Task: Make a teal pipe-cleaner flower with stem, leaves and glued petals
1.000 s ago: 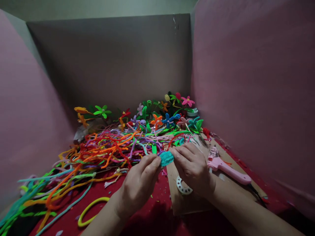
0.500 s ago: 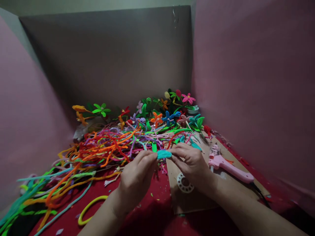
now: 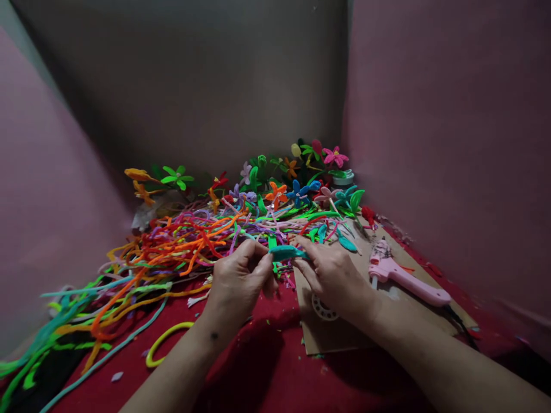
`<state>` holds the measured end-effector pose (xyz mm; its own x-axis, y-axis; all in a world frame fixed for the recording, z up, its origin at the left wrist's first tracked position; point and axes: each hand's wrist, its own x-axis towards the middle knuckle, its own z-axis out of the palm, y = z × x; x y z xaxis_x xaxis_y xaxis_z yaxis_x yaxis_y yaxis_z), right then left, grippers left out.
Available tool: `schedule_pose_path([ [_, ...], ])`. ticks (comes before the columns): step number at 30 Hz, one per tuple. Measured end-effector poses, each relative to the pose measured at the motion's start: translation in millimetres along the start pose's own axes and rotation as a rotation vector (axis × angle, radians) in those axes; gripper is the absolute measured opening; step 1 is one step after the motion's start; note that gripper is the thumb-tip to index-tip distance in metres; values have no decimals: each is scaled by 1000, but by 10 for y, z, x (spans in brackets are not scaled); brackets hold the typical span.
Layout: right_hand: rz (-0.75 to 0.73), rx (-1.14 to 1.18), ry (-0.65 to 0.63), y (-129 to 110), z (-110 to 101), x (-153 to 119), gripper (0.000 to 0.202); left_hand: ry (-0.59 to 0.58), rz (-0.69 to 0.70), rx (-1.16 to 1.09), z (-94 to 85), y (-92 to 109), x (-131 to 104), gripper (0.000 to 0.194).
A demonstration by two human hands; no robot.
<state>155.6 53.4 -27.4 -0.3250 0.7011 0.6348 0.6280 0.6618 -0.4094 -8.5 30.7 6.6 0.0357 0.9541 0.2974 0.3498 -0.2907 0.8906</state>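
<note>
A teal pipe-cleaner petal is stretched level between my two hands, above the red cloth. My left hand pinches its left end between thumb and finger. At the other end, my right hand grips it with thumb and fingertips, which partly hide that tip. Below my right hand, a white ring with holes lies on a cardboard sheet, partly covered. More teal petals rest just beyond my right hand.
A pink glue gun lies on the cardboard at right, its cord trailing off. Loose coloured pipe cleaners are heaped at left and centre. Finished pipe-cleaner flowers stand behind them. A yellow ring lies on the red cloth.
The petal has turned from its broad face to a narrower, slightly bent edge view. My left hand has rotated a little, and the camera view has shifted slightly.
</note>
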Motion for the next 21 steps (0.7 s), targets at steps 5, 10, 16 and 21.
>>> schedule_pose_path([
  [5, 94, 137, 52, -19, -35, 1, 48, -39, -69, -25, -4, -49, 8, 11],
  [10, 185, 420, 46, -34, -28, -7, 10, -57, -76, 6, 0, -2, -5, 13],
  [16, 384, 733, -16, -4, 35, 23, 4, -48, -86, -19, 19, 30, 1, 13],
  [21, 461, 807, -39, 2, 5, 60, 3, -34, -37, 77, 40, -23, -17, 12],
])
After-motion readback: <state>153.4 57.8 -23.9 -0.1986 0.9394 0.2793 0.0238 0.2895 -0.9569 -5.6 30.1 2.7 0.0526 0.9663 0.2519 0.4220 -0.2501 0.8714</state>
